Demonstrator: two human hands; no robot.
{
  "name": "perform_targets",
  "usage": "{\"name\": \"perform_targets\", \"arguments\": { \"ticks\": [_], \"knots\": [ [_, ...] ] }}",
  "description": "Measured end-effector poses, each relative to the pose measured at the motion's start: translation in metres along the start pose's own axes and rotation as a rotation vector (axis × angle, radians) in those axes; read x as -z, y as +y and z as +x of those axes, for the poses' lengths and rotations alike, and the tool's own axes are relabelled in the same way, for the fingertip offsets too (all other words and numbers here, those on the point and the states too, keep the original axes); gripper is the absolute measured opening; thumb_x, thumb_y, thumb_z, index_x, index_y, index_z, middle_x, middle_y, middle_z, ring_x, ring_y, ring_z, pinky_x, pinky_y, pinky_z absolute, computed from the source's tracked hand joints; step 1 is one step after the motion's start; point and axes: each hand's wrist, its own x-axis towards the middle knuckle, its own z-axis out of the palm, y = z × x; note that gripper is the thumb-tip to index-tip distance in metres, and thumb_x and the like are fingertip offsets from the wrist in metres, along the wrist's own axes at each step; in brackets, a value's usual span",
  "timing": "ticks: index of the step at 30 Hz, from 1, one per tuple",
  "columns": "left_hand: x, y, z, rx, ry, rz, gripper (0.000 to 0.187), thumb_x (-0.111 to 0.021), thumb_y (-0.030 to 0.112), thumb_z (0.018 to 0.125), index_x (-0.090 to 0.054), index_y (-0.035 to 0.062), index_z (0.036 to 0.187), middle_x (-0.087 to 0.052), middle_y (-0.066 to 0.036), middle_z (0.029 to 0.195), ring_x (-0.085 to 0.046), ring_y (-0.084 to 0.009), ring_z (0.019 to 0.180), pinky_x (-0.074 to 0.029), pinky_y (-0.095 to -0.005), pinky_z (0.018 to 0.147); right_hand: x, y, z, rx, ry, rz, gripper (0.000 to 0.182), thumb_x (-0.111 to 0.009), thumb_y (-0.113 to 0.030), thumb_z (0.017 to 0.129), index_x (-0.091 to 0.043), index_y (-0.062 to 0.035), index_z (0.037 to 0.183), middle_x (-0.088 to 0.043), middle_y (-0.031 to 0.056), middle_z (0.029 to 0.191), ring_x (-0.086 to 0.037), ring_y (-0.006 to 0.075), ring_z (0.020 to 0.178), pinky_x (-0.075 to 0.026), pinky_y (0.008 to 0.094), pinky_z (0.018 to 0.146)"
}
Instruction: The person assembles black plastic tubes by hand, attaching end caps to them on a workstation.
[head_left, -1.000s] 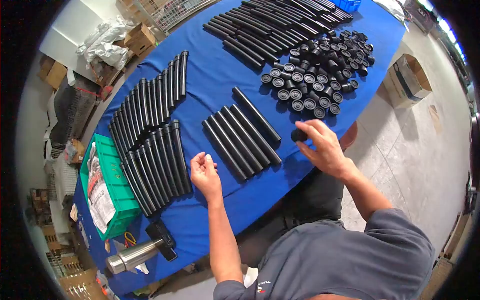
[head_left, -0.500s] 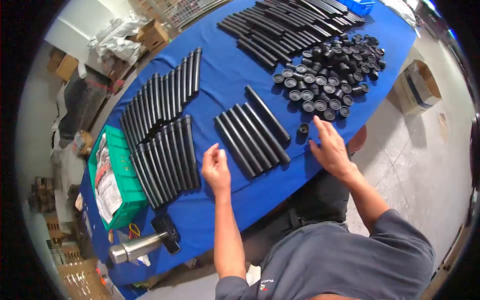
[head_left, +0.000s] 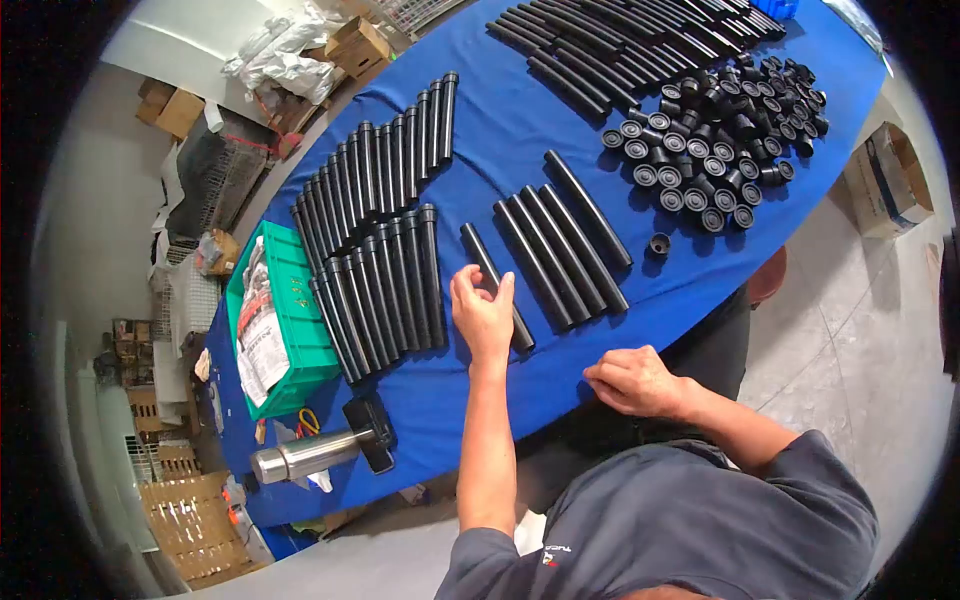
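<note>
My left hand [head_left: 485, 318] is on a single black tube [head_left: 472, 240], its thumb on the right side and its curled fingers on the left. The tube lies on the blue cloth, a little left of several parallel bare tubes [head_left: 562, 262]. My right hand [head_left: 635, 382] is closed at the near table edge, with nothing visible in its fingers. Beyond it, one loose black cap [head_left: 658, 245] sits apart from the heap of round black caps [head_left: 712, 150]. Two rows of tubes with collared ends [head_left: 375, 170] lie to the left.
A green crate [head_left: 300, 310] with printed bags stands at the left. Near it are a steel flask [head_left: 305, 457], a dark phone-like device [head_left: 370, 432] and yellow-handled scissors [head_left: 308, 422]. More black tubes [head_left: 620, 45] cover the far end. A cardboard box [head_left: 888, 180] stands on the floor.
One tube has shifted left out of the parallel group, with my left hand now on it. My right hand has drawn back toward my body and closed. The camera view has shifted.
</note>
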Motion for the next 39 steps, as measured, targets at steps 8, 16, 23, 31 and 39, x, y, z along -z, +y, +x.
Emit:
{"name": "perform_targets", "arguments": {
  "ticks": [8, 16, 23, 31, 39],
  "knots": [
    [0.013, 0.018, -0.016, -0.091, -0.038, 0.107, 0.049, -0.066, 0.004, 0.081, -0.066, 0.008, 0.13, -0.051, -0.024, 0.142, -0.06, -0.0411, 0.12, -0.052, -0.0461, 0.097, 0.007, -0.004, 0.003, -0.126, -0.087, 0.056, 0.035, -0.075, -0.015, 0.084, -0.063, -0.0039, 0.115, -0.061, 0.0106, 0.084, -0.065, 0.0303, 0.075, -0.053, 0.043, 0.061],
    [0.069, 0.034, -0.107, 0.039, -0.029, 0.011, 0.03, -0.053, -0.003, 0.093, -0.07, -0.006, 0.118, -0.061, -0.022, 0.139, -0.072, -0.0231, 0.097, -0.057, -0.0321, 0.08, -0.006, -0.028, 0.03, 0.04, -0.361, 0.161, 0.067, -0.078, -0.028, 0.085, -0.049, -0.002, 0.139, -0.061, 0.0154, 0.105, -0.066, 0.0335, 0.088, -0.057, 0.0429, 0.07],
    [0.109, 0.022, -0.137, 0.44, -0.014, -0.344, 0.027, -0.059, 0.009, 0.101, -0.063, -0.007, 0.123, -0.058, -0.016, 0.139, -0.068, -0.0167, 0.094, -0.062, -0.0274, 0.064, -0.008, -0.024, 0.048, -0.197, -0.352, 0.543, 0.048, -0.076, -0.027, 0.089, -0.057, -0.0008, 0.124, -0.063, 0.0174, 0.104, -0.067, 0.0356, 0.091, -0.055, 0.0432, 0.078],
    [0.113, 0.05, -0.127, 0.086, -0.161, 0.019, 0.051, -0.076, 0.006, 0.087, -0.06, 0.0006, 0.135, -0.067, -0.013, 0.127, -0.065, -0.0198, 0.099, -0.054, -0.0288, 0.074, -0.015, -0.01, 0.035, -0.531, -0.029, 0.76, 0.037, -0.081, -0.018, 0.087, -0.063, -0.0037, 0.116, -0.065, 0.0079, 0.081, -0.061, 0.0139, 0.071, -0.048, 0.0313, 0.063],
    [0.086, 0.041, -0.106, -0.281, -0.308, 0.163, 0.046, -0.079, -0.006, 0.071, -0.061, 0.0005, 0.113, -0.066, -0.015, 0.112, -0.063, -0.0343, 0.105, -0.051, -0.0424, 0.093, -0.018, -0.002, 0.031, -0.399, 0.023, 0.924, 0.045, -0.077, -0.015, 0.089, -0.063, -0.006, 0.131, -0.067, 0.0044, 0.081, -0.06, 0.0102, 0.071, -0.05, 0.0291, 0.065]
  ]
}}
